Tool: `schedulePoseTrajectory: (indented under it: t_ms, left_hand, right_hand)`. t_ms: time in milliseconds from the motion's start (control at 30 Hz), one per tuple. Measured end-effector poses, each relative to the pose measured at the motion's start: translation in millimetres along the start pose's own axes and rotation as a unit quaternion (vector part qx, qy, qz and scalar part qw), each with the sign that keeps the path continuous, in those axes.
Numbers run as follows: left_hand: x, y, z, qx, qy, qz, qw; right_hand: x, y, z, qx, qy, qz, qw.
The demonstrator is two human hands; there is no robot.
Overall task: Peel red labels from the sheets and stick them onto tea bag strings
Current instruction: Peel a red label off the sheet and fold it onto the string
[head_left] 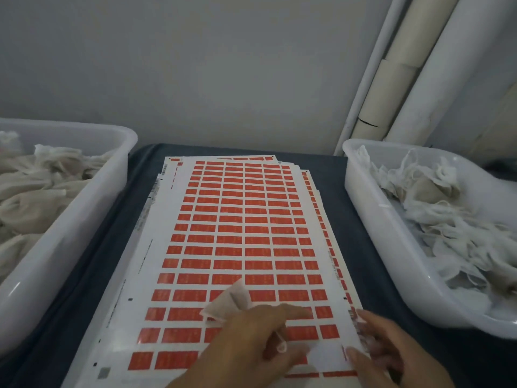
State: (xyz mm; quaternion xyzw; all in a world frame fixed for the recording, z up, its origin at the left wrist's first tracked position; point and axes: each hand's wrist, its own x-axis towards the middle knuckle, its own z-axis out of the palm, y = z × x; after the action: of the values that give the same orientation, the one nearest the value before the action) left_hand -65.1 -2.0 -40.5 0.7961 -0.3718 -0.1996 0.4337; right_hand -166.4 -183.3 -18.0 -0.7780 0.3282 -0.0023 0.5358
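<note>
**Tea bag held over the label sheets**

A stack of white paper sheets printed with rows of red rectangular labels (240,233) lies in the middle of the dark blue cloth-covered table (92,264), running from six o'clock up toward twelve. Pale print sits on each red label, but it is too small and blurred to read. Barcode-like marks and fine black lines run along the sheets' left margin and lower right edge; none can be read. Lower sheets peek out at the top and right of the stack, slightly fanned.

At about six o'clock, the left hand (251,343) holds a small off-white mesh tea bag (226,305), which sticks up from the fingers over the top sheet. A thin white string with a knot (281,345) hangs below the index finger; its full run is hidden by the hand. The right hand (389,351) rests at about five o'clock on the sheet's lower right edge, fingers lightly bent on the paper; whether it pinches a label I cannot tell, as the fingertips are blurred.

At nine o'clock stands a translucent white plastic tub (84,219) heaped with beige tea bags, cut off by the frame. At three o'clock a second translucent white tub (372,219) holds a looser pile of whitish tea bags, also cut off. Behind it, pale tubes (391,79) lean against the grey wall.
</note>
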Motion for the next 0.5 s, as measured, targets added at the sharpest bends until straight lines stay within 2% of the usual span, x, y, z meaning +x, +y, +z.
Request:
schedulePoseTrajectory:
  t_ms: [100,167,233,333,500]
  left_hand:
    - [4.5,3.8,2.1,0.041,-0.041,0.026,0.998]
    - [7.3,3.1,4.7,0.055,-0.042,0.026,0.997]
    - [5.9,5.8,6.2,0.061,-0.017,0.016,0.998]
    - [4.7,9.5,6.9,-0.007,0.019,-0.015,1.0]
    - [12.2,13.9,5.9,-0.043,0.108,0.001,0.993]
  right_hand:
    - [-14.2,6.2,-0.6,0.076,0.04,-0.019,0.996]
    - [-14.3,4.9,0.9,0.142,0.016,-0.002,0.99]
    - [-12.6,0.6,5.6,0.157,-0.018,0.016,0.987]
    - [-11.0,-4.7,13.4,0.176,-0.049,0.028,0.983]
    - [-8.9,-9.4,27.9,0.155,-0.033,-0.02,0.987]
